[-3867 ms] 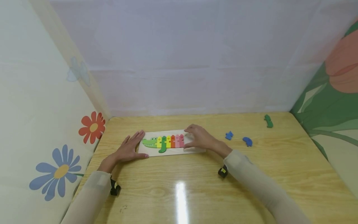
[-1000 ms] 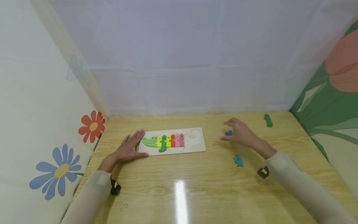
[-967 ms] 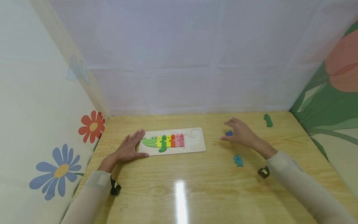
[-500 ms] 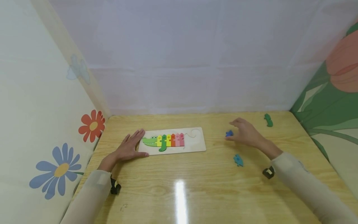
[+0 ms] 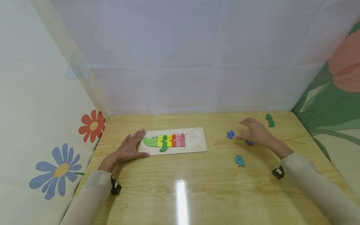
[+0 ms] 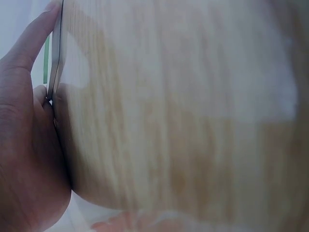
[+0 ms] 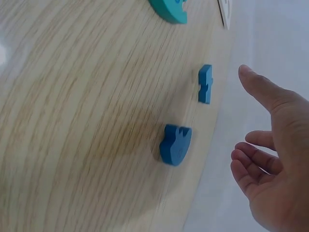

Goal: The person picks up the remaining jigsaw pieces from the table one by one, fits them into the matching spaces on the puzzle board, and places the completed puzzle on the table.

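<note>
In the head view, my left hand point(image 5: 130, 149) rests with straight fingers on the left end of a pale puzzle board point(image 5: 197, 144), thumb along the near edge. A crocodile puzzle point(image 5: 166, 141) with green, yellow, red and pink pieces is set in the board; a curled tail outline shows at right. My right hand point(image 5: 257, 133) hovers over the table with fingers apart, holding nothing. A small blue puzzle piece point(image 5: 230, 134) lies left of it. A curved blue puzzle piece point(image 5: 249, 143) is partly hidden beneath it; the right wrist view shows this curved blue piece point(image 7: 175, 145) untouched.
A light-blue puzzle piece point(image 5: 239, 160) lies nearer the front of the wooden table point(image 5: 168, 187). Towards the back right corner is a dark green puzzle piece point(image 5: 270, 120). A pale cloth wall point(image 5: 180, 78) stands behind the table, with flower-printed walls at both sides.
My right hand has left the board's right end and moved rightward past the small blue piece. The light-blue piece now lies on the table, where none showed earlier. My left hand stays put.
</note>
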The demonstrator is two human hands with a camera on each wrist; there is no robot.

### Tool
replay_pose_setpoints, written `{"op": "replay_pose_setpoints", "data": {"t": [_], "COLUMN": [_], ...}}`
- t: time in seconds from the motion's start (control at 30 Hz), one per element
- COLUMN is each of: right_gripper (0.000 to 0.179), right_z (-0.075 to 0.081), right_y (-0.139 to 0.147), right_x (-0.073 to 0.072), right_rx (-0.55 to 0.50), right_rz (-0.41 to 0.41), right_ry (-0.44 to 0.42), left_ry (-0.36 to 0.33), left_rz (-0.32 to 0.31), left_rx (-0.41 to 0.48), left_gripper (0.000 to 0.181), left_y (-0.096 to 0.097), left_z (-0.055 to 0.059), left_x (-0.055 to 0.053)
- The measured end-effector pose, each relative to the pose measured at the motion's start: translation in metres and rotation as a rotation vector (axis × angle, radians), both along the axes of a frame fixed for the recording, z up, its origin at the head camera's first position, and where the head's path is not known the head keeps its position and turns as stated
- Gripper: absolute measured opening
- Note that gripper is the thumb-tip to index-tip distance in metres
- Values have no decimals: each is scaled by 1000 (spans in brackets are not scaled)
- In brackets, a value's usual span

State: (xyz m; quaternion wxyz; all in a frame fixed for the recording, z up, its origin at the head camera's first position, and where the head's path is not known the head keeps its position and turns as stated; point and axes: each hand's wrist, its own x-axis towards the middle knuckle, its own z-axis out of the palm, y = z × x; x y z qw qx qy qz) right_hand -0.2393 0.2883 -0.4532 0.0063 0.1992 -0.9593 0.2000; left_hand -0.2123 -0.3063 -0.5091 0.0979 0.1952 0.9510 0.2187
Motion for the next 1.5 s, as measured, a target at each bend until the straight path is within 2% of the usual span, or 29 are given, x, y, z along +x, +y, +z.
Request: {"op": "replay_pose_setpoints", "data": {"t": [0.17, 0.33, 0.43, 0.73, 1.03, 1.27, 1.5], "right_gripper": [84, 84, 86, 90, 88, 80, 79], "right_z": [2, 3, 4, 10, 12, 9, 8], "right_y": [10, 19, 26, 48, 68, 85, 101], "right_x": [-2, -2, -4, -8, -14, -20, -22], "right_rx": [-1, -2, 12, 28, 0, -15, -36], "right_rz": [-17, -41, -58, -16, -8, 37, 33], "right_ry": [-18, -55, -71, -44, -108, -56, -26], "left_ry": [-7, 4, 7, 31, -8, 13, 23], "left_rz": [4, 0, 2, -10, 4, -7, -11], "left_rx": [-16, 11, 16, 48, -25, 11, 24], "left_gripper": [120, 121, 120, 120, 119, 119, 119], "left_y": [0, -3, -3, -2, 1, 2, 1], "left_z": [1, -6, -6, -3, 2, 2, 1], "left_x": [0, -1, -1, 2, 2, 3, 2]}}
